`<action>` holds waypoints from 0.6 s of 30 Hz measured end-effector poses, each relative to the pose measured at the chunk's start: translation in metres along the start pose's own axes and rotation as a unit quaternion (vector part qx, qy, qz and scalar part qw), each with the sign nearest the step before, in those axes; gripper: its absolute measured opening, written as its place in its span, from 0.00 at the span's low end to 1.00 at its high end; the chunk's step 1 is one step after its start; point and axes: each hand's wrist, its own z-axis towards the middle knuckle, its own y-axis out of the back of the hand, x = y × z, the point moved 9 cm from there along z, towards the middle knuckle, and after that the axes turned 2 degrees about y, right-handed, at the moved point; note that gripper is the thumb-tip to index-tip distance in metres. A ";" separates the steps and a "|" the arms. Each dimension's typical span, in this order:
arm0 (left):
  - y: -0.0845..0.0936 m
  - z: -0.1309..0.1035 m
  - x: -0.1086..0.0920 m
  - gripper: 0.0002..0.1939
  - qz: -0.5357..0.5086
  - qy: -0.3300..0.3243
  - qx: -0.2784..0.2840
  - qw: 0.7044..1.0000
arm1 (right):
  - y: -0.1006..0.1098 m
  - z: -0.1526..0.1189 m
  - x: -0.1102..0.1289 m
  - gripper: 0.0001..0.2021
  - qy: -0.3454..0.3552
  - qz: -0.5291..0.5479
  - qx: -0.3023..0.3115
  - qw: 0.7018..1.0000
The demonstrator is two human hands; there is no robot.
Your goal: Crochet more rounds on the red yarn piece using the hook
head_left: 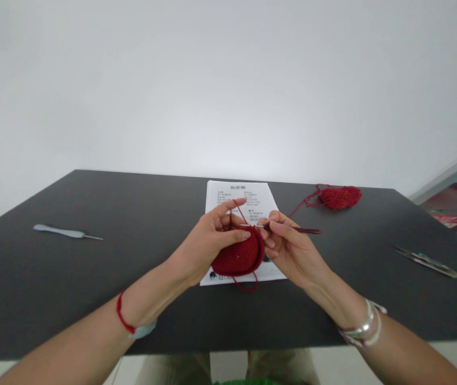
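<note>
My left hand [222,227] pinches the upper edge of a round red crochet piece [237,256], thumb on its face. A strand of red yarn runs over the raised left index finger. In my right hand [286,238] is a crochet hook [308,231] with a dark handle, its thin metal shaft pointing left at the piece's top edge. Whether the hook tip sits inside a stitch is too small to tell. A loop of red yarn [248,290] hangs below the piece. Behind both hands lies a printed paper sheet [236,193], partly covered.
On the dark table [140,203], a red yarn ball [340,198] rests at the back right, its strand leading toward my right hand. A second crochet hook [66,231] with a pale handle lies at the left. Small thread snips [428,262] lie at the right. A white wall stands behind.
</note>
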 end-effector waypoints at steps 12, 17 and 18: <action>-0.003 -0.003 -0.009 0.34 0.077 -0.043 0.000 0.996 | -0.001 0.002 0.008 0.05 0.026 -0.023 0.019 0.999; -0.004 -0.003 -0.007 0.34 0.113 -0.033 0.009 0.993 | 0.002 0.004 0.012 0.06 0.024 -0.049 0.012 0.998; -0.004 -0.003 -0.006 0.34 0.118 -0.030 0.010 0.992 | 0.002 0.004 0.015 0.07 0.031 -0.060 0.010 0.998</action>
